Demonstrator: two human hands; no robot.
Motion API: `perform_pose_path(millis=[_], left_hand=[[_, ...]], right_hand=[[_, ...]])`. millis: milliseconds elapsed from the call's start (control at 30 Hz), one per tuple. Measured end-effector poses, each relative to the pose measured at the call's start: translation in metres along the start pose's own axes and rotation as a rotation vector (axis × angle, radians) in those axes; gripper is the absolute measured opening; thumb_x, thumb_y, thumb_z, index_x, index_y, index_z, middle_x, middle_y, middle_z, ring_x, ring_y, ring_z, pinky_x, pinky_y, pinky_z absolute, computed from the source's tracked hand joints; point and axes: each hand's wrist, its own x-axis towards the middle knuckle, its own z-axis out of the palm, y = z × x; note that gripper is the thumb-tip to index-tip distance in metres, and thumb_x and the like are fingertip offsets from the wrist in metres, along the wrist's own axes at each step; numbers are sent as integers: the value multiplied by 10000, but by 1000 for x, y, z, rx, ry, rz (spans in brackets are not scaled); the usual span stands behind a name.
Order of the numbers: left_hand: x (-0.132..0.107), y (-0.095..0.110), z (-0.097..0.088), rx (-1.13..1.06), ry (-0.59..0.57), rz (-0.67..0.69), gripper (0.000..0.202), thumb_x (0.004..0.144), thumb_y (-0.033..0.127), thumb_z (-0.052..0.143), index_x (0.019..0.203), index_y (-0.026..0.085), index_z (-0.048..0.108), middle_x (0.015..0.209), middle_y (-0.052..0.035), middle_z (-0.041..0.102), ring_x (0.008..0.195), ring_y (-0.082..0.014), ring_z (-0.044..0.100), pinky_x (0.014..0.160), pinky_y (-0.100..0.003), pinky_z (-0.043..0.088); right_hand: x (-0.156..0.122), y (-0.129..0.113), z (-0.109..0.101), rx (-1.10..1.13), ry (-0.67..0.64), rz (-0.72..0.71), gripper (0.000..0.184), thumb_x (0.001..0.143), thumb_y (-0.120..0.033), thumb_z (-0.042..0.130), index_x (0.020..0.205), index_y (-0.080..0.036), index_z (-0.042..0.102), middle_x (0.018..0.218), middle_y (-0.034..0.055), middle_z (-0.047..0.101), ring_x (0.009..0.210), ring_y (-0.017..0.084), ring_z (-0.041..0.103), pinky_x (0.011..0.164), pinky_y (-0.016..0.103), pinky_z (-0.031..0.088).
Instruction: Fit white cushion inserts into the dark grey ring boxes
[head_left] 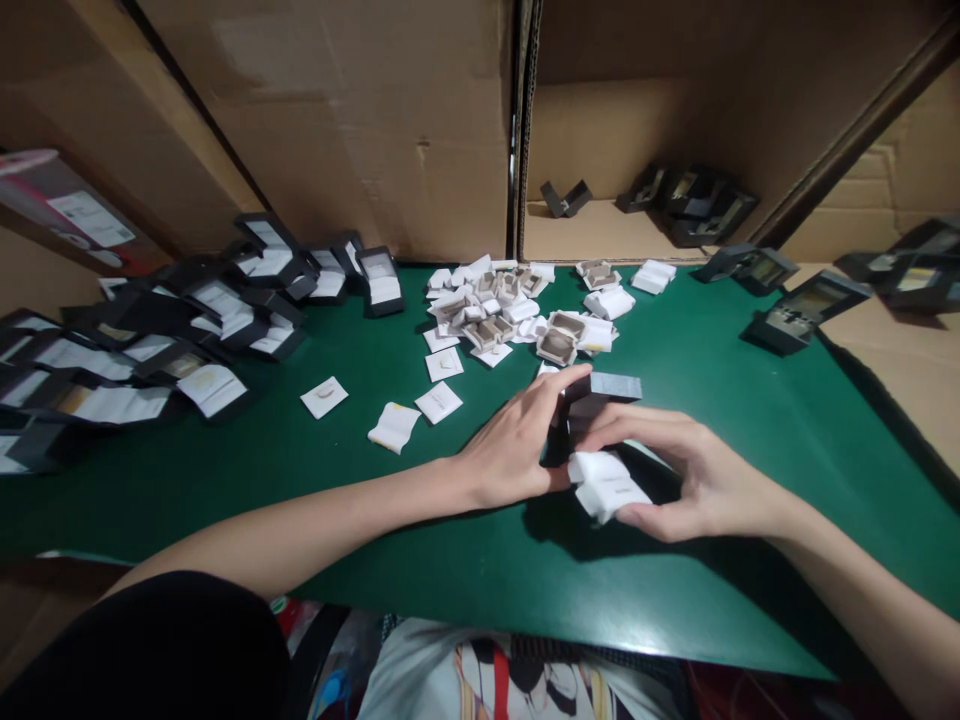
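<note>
My left hand [517, 435] grips a small black hinged box [592, 397] from its left side, fingers along the lid and thumb low at the front. In front of that box, my right hand [675, 475] pinches a white folded insert [606, 487] between thumb and fingers; small print shows on its face. The insert is apart from the table. Most of the box's inside is hidden behind my right fingers. Just beyond both hands lies a heap of white and grey-brown folded inserts [491, 305].
Many open black boxes [225, 300] with white inserts crowd the left of the green table [465, 540]. Flat white cards [325, 397] lie mid-table. More open black boxes [806, 310] stand at right and inside the cardboard box [615, 130] behind. Cardboard walls border the back.
</note>
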Motion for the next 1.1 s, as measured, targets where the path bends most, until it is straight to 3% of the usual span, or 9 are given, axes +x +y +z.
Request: perform_pose_path(millis=[233, 467, 667, 900, 1100], left_hand=[[0, 4, 0, 20, 38, -79, 827, 747, 316, 615, 1436, 237, 164, 1442, -87, 348, 1302, -189, 453, 1104, -347, 459], [0, 4, -1, 66, 39, -85, 796, 790, 353, 586, 1442, 231, 147, 1485, -87, 291, 1372, -208, 386, 1146, -371, 428], [0, 4, -1, 68, 40, -74, 795, 795, 347, 588, 1442, 222, 143, 1487, -99, 284, 1385, -214, 370, 1155, -384, 420], [0, 4, -2, 65, 36, -75, 811, 796, 363, 591, 1451, 231, 131, 1489, -99, 284, 1373, -218, 385, 1139, -383, 433], [0, 3, -2, 97, 33, -62, 814, 795, 370, 597, 1451, 231, 135, 1492, -93, 287, 1382, -216, 378, 1158, -385, 414]], right_hand=[[-1, 3, -4, -527, 295, -134, 386, 783, -168, 692, 1142, -146, 552, 1013, 93, 576, 861, 158, 585, 732, 259, 480], [-3, 12, -3, -822, 236, -158, 360, 824, -170, 645, 1171, -142, 554, 1045, 117, 590, 863, 196, 587, 683, 306, 484], [-1, 13, -4, -814, 188, -190, 350, 866, -189, 603, 1207, -168, 524, 1094, 132, 604, 938, 233, 585, 759, 366, 473], [-1, 15, -1, -715, 217, -154, 372, 873, -200, 609, 1228, -159, 507, 1106, 127, 627, 943, 223, 595, 756, 356, 454], [1, 15, 1, -750, 291, -155, 188, 895, -128, 564, 1077, -176, 568, 1018, 69, 677, 897, 185, 606, 738, 342, 415]])
